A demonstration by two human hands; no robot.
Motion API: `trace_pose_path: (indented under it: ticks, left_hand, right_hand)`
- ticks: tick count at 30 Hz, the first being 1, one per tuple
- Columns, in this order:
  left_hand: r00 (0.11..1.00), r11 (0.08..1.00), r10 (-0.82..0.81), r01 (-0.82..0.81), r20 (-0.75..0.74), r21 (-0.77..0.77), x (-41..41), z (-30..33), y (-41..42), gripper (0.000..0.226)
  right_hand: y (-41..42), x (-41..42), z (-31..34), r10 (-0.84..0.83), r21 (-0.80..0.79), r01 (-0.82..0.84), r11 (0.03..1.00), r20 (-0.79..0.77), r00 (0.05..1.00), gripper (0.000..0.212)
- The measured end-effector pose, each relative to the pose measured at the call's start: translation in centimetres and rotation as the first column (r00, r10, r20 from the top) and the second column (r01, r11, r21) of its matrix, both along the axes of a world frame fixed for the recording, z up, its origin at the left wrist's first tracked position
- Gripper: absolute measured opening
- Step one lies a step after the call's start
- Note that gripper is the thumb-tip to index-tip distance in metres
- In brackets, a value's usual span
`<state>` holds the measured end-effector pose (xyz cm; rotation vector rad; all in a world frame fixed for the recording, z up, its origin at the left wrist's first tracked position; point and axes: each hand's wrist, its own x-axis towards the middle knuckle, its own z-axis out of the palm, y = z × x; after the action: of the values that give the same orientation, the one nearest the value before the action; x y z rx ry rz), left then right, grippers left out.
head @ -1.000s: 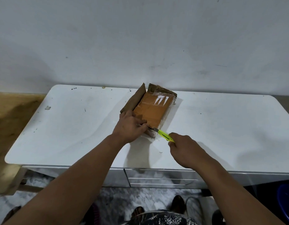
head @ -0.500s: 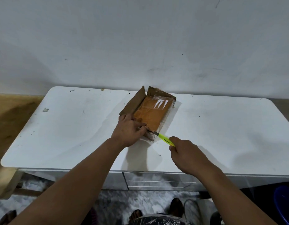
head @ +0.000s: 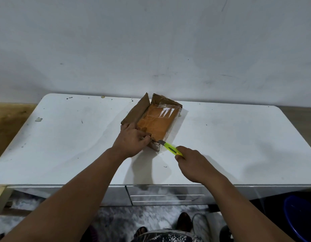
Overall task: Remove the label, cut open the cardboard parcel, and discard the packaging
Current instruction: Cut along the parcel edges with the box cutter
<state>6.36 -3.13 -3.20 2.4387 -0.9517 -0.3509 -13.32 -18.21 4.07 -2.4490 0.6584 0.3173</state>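
A: Parcel point(head: 155, 122) near table point(head: 238, 145) back edge. Left hand point(head: 132, 139) presses its near corner; right hand point(head: 194, 163) grips knife point(head: 171, 148).

B: Thin, light cardboard; probably slides, so brace the near end.

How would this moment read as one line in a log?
step: cutting parcel | left hand: steadies near corner | right hand: grips yellow knife, blade at near edge | table

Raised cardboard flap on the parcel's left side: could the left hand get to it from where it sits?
Probably yes. The left hand rests on the parcel at the near end of the raised flap, with nothing between them; the utility knife works on the other side.
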Motion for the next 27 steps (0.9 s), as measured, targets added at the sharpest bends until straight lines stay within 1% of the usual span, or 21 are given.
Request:
trace_pose_path:
  ticks: [4,7,10,13,17,19,21,24,27]
  left_hand:
    - [1.0,1.0,-0.024,0.024,0.008,-0.009,-0.2,0.7,0.2,0.061]
    - [0.999,0.999,-0.032,0.032,0.002,-0.005,-0.7,1.3,0.5,0.069]
    - [1.0,0.999,-0.031,0.031,0.001,-0.02,-1.1,2.1,0.6,0.074]
    - [0.999,0.999,-0.039,0.038,-0.019,-0.013,-1.1,2.3,0.7,0.079]
    - [0.999,0.995,-0.043,0.046,-0.026,0.094,-0.8,1.8,0.8,0.078]
    - [0.998,0.98,-0.062,0.063,-0.008,0.191,-0.7,1.4,1.0,0.07]
    - [0.997,0.957,-0.077,0.082,-0.03,0.279,-1.0,1.0,1.3,0.066]
    - [0.996,0.949,-0.079,0.087,-0.038,0.303,-1.3,0.5,1.7,0.068]
    - [0.995,0.948,-0.084,0.095,-0.05,0.303,-1.0,0.4,1.6,0.07]
  right_hand:
    - [0.6,-1.1,-0.1,0.045,-0.053,-0.043,0.998,0.049,0.998,0.018]
    - [0.6,-1.6,-0.5,0.037,-0.05,-0.033,0.998,0.075,0.997,0.018]
    - [0.5,-1.6,-1.0,0.011,-0.021,-0.009,1.0,0.078,0.997,0.016]
    - [0.5,-1.6,-1.2,-0.018,0.05,0.013,0.999,0.085,0.996,0.014]
    - [0.7,-1.7,-0.9,-0.007,0.102,-0.004,0.995,0.111,0.994,0.015]
    - [0.8,-1.8,-0.9,-0.018,0.095,0.004,0.995,0.15,0.989,0.013]
    - [0.9,-2.0,-1.2,-0.016,0.059,0.006,0.998,0.171,0.985,0.011]
    - [1.2,-2.2,-1.8,0.015,-0.009,-0.013,1.0,0.179,0.984,0.015]
    - [1.7,-2.1,-3.0,0.054,-0.074,-0.044,0.996,0.143,0.988,0.022]
